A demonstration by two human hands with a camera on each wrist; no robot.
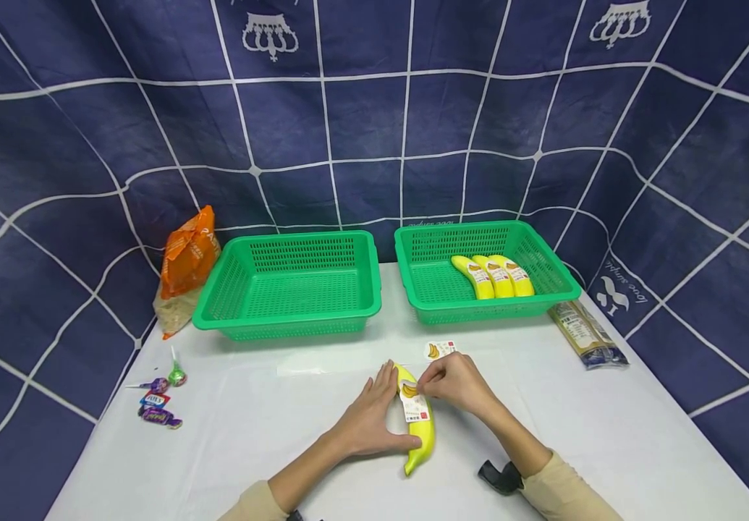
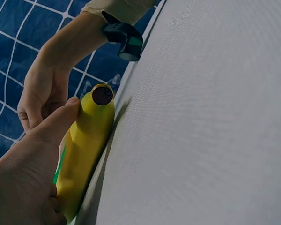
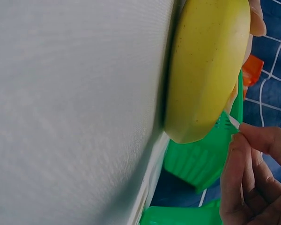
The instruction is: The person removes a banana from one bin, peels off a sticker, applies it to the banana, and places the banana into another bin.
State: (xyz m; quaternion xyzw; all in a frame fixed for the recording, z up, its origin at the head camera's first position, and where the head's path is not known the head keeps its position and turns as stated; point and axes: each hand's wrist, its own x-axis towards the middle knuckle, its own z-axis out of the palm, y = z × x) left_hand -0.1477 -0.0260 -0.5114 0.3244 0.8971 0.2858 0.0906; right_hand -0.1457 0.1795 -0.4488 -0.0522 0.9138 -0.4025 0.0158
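A yellow banana (image 1: 421,434) lies on the white table, its tip toward the near edge. My left hand (image 1: 367,420) holds it along the left side, thumb near the close end and fingers at the far end. On its upper face is a white sticker (image 1: 415,407) with a banana picture. My right hand (image 1: 455,383) pinches the sticker's upper edge between thumb and forefinger; in the right wrist view a corner of the sticker (image 3: 233,122) stands off the peel. Another banana sticker (image 1: 440,350) lies on the table just beyond.
A green basket (image 1: 286,323) stands at the back left. The back right basket (image 1: 494,312) holds three stickered bananas (image 1: 493,277). An orange bag (image 1: 188,253) sits far left, wrapped candies (image 1: 159,414) nearer. A flat packet (image 1: 585,334) lies at the right.
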